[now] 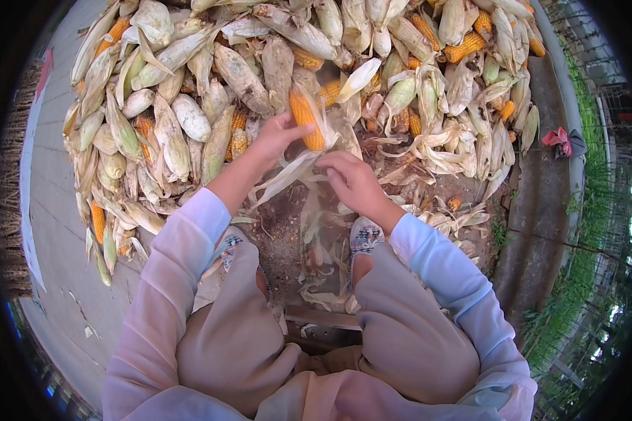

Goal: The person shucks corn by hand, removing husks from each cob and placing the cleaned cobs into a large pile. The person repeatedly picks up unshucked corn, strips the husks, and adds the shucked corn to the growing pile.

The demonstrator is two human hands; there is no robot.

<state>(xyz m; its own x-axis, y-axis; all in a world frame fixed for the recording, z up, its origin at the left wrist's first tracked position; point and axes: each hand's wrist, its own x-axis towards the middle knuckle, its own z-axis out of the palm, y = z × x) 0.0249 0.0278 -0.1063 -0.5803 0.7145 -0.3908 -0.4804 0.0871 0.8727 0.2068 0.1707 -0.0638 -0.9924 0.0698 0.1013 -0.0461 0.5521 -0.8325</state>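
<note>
My left hand (pixel 280 138) grips a yellow ear of corn (pixel 306 118), its thumb lying across the bare kernels. Pale husk leaves (pixel 295 169) are folded back at the lower end of that ear. Just below it, my right hand (pixel 350 179) is at the husk with its fingers curled; whether they pinch a leaf cannot be told. Beyond both hands rises a large heap of corn ears (pixel 242 79), most in dry husks and some with orange kernels showing.
Loose husks (pixel 321 237) litter the ground between my shoes (pixel 366 237). A concrete pavement (pixel 73 221) runs along the left. On the right are a metal sheet (pixel 537 184), a red and grey cloth (pixel 558 142) and a wire fence over grass (pixel 584 252).
</note>
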